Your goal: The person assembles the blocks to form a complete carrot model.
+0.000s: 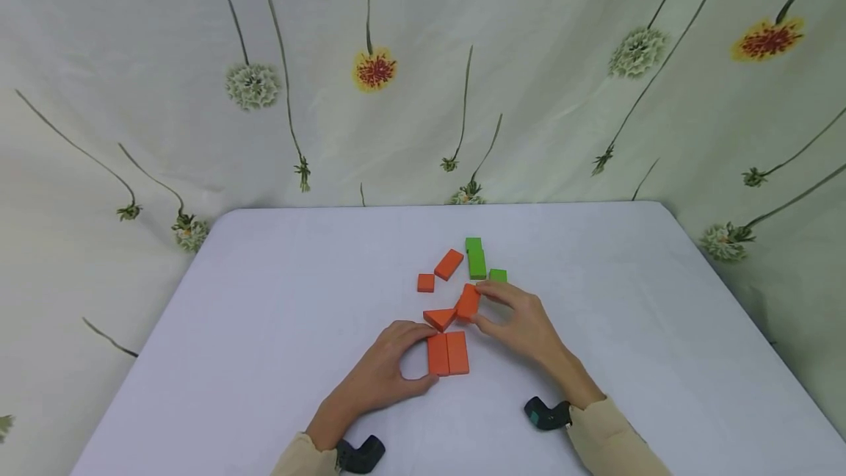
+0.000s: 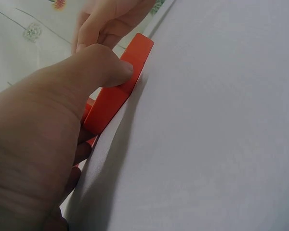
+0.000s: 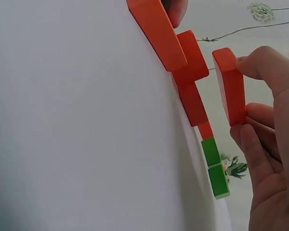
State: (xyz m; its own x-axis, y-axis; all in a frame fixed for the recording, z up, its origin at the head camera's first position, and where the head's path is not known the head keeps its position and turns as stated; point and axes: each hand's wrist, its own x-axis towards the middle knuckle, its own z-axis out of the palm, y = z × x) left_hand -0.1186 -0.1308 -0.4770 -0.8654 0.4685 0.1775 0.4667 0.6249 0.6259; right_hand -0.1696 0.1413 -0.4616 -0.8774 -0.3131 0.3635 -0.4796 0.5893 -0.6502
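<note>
Two hands: the right hand (image 1: 518, 318) pinches an orange slab (image 1: 469, 301) between thumb and fingertips; the left hand (image 1: 393, 366) holds an orange pair (image 1: 438, 355), thumb at its 6 o'clock end, fingers at 12.
Orange slab: rectangular, plain, smooth-faced, raised clear of the white table (image 1: 264, 300), at 1 o'clock from the pair.
Orange pair: two oblong blocks lying side by side, long edges touching.
Orange triangle (image 1: 439, 318): at 8 o'clock from the slab, between it and the left fingertips.
Orange square (image 1: 426, 283): at 10 o'clock from the slab.
Tilted orange block (image 1: 449, 264): at 11 o'clock, slanting.
Green column (image 1: 477, 264): at 12 o'clock, a short block touching a longer one.
Small green block (image 1: 498, 275): at 2 o'clock, its near part hidden by the right fingers.
Flowered cloth (image 1: 529, 94): beyond the table's 12 o'clock edge.
</note>
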